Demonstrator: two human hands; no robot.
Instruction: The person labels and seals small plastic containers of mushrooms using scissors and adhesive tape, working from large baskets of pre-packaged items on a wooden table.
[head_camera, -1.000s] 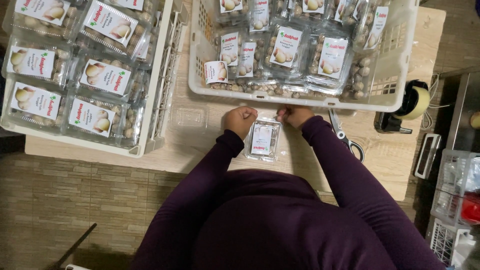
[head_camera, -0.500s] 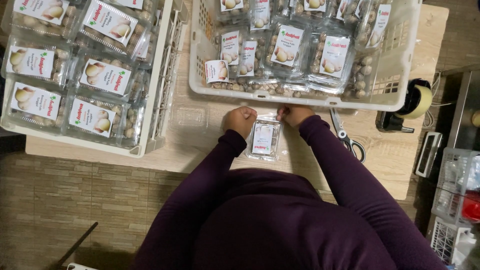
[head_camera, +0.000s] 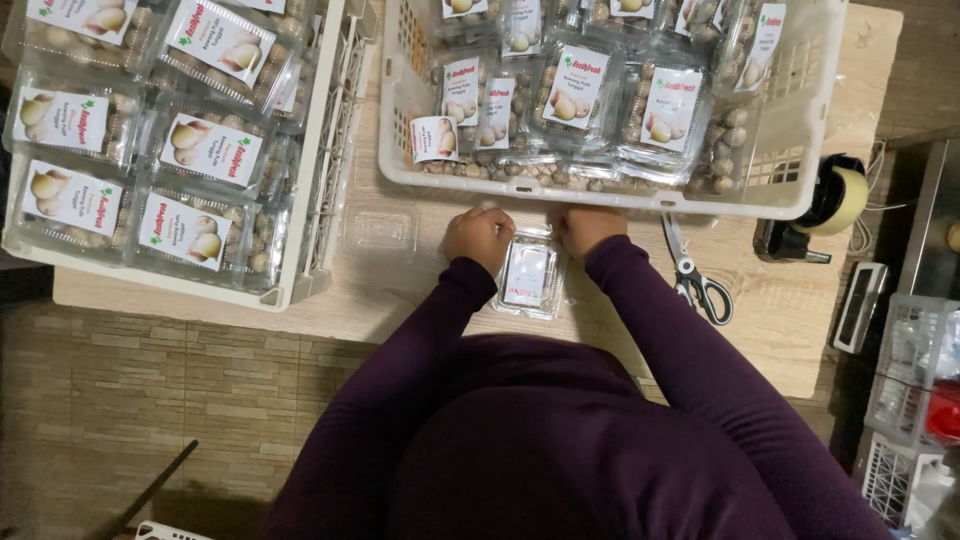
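A small clear plastic pack (head_camera: 529, 276) with a white label lies on the wooden table (head_camera: 400, 290) in front of me. My left hand (head_camera: 480, 236) presses on its upper left corner, fingers curled. On the pack's upper right corner rests my right hand (head_camera: 586, 226), also curled. Both sleeves are dark purple. Whether the lid is fully closed cannot be seen.
A white crate (head_camera: 600, 190) of labelled clear packs and loose small round produce stands just beyond my hands. Another white crate (head_camera: 310, 200) of packs sits at left. An empty clear pack (head_camera: 380, 232), scissors (head_camera: 695, 280), a tape dispenser (head_camera: 825, 205) lie on the table.
None beyond a slight shift of the hands on the pack; both stay at its far corners.
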